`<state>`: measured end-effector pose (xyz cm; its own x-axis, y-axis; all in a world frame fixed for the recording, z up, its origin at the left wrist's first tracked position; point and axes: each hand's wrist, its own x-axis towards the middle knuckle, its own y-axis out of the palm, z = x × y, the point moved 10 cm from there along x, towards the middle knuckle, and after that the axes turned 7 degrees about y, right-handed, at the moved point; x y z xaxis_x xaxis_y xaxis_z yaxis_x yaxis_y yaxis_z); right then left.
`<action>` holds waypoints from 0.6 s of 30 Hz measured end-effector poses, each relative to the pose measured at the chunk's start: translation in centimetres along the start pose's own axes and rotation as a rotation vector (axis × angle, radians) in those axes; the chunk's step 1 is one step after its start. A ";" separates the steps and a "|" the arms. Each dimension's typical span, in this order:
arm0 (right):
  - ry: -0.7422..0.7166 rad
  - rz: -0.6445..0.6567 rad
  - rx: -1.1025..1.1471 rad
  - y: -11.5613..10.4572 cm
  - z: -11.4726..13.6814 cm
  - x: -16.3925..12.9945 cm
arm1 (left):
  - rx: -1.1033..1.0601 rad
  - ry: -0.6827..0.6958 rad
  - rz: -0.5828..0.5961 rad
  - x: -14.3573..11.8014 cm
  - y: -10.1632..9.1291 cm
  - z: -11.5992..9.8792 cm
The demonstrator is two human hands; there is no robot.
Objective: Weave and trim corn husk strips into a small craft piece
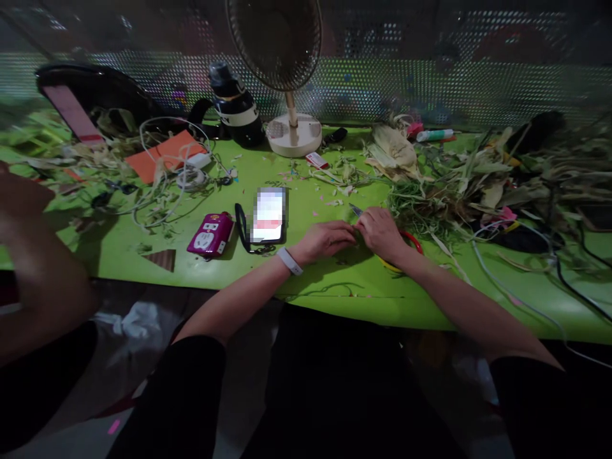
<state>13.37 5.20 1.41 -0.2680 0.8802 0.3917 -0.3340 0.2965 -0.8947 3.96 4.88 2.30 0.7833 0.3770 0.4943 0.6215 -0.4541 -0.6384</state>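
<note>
My left hand, with a pale band on its wrist, reaches in over the green table, its fingers pressed together and pointing right. My right hand meets it fingertip to fingertip in a pinch; whatever is between the fingers is too small to make out. Scissors with a red and a yellow handle loop show beneath my right hand, their grey blade tip sticking out past the knuckles. Whether the right hand grips them or only covers them is hidden. Left of my hands a lit phone with a black strap lies flat.
Dried husks and grass heap up on the right, with a glue stick behind. A fan, a black bottle, a purple box, orange paper and white cables surround the work area. Another person's arm rests at left.
</note>
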 end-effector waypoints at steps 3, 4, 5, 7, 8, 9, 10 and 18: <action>-0.011 0.031 0.009 0.5 0.1 0.0 | -0.133 -0.099 0.012 -0.1 0.7 1.1; -0.013 0.025 0.018 0.4 0.1 -0.1 | -0.171 -0.149 -0.013 -0.1 0.7 1.6; -0.013 0.014 0.032 0.3 0.0 -0.1 | -0.213 -0.199 -0.041 -0.3 0.6 2.1; -0.013 -0.004 0.070 -0.1 0.0 -0.2 | -0.300 -0.279 -0.095 -0.5 0.3 2.8; -0.012 -0.002 0.086 -0.2 0.0 -0.2 | -0.341 -0.308 -0.117 -0.6 0.2 3.0; -0.009 0.008 0.098 -0.3 0.0 -0.2 | -0.378 -0.332 -0.136 -0.6 0.0 3.2; -0.001 0.023 0.107 -0.3 0.0 -0.2 | -0.409 -0.355 -0.152 -0.7 -0.1 3.3; 0.082 0.159 0.217 0.2 0.1 -0.1 | -0.676 -0.503 -0.274 -1.4 -0.5 4.8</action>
<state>13.23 5.18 1.22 -0.2617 0.9390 0.2232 -0.4819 0.0733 -0.8732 2.46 8.46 -0.96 0.6049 0.7803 0.1588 0.7872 -0.6160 0.0285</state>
